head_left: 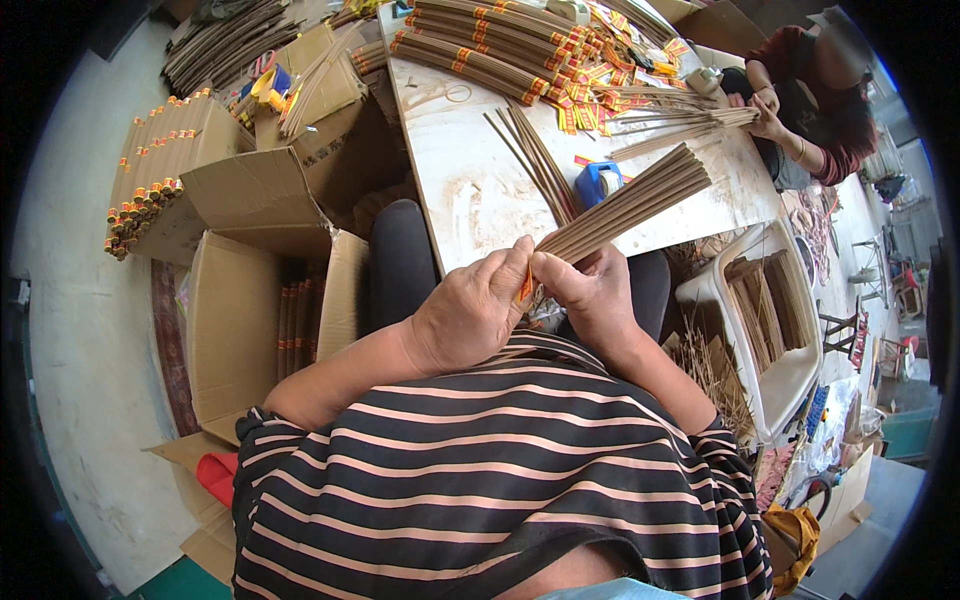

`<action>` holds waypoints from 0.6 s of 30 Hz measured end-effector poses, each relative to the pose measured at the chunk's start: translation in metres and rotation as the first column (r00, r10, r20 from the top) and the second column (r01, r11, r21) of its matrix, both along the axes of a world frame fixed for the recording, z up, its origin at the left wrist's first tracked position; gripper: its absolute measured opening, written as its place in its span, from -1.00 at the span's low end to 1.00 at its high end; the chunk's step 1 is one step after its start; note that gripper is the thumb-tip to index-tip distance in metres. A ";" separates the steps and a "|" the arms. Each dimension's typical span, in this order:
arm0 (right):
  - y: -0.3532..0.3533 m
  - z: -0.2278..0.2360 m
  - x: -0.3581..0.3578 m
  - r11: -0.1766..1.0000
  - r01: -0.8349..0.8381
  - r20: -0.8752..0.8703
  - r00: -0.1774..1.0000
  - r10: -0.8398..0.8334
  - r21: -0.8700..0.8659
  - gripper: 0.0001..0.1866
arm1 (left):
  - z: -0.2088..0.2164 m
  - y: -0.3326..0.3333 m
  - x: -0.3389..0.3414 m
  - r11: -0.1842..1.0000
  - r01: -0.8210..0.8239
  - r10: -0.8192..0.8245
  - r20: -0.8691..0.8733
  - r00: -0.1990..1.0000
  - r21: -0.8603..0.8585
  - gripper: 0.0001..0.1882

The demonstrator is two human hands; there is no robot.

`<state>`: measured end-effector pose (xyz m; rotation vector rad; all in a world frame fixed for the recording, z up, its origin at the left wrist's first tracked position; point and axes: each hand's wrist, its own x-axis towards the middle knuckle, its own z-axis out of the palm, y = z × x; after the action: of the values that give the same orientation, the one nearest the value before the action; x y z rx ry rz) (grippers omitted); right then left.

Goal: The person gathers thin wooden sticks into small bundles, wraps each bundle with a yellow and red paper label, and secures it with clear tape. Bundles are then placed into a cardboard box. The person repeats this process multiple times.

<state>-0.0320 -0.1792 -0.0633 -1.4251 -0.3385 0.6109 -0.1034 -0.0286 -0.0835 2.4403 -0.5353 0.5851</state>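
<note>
A fanned bundle of thin brown sticks (630, 200) points up and to the right over the white table (470, 190). My left hand (470, 310) and my right hand (590, 290) both grip its near end, just above my lap. A small orange and yellow paper band (525, 287) shows between my thumbs at that end. A few loose brown sticks (540, 160) lie on the table just beyond my hands, next to a blue tape dispenser (597, 182).
Banded stick bundles (500, 50) are stacked at the table's far end. Another person (810, 100) handles sticks at the far right. Open cardboard boxes (250, 320) of bundles stand at my left. A white plastic chair (760, 320) holding sticks is at my right.
</note>
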 end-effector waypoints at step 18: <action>0.002 -0.010 0.014 0.996 -0.077 -0.002 0.997 0.077 -0.047 -0.66 | -0.016 0.003 0.009 0.979 -0.031 0.017 0.071 0.997 0.203 -0.51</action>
<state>-0.0179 -0.1776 -0.0733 -1.4622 -0.3827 0.6852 -0.0948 -0.0256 -0.0992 2.6306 -0.6222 0.6548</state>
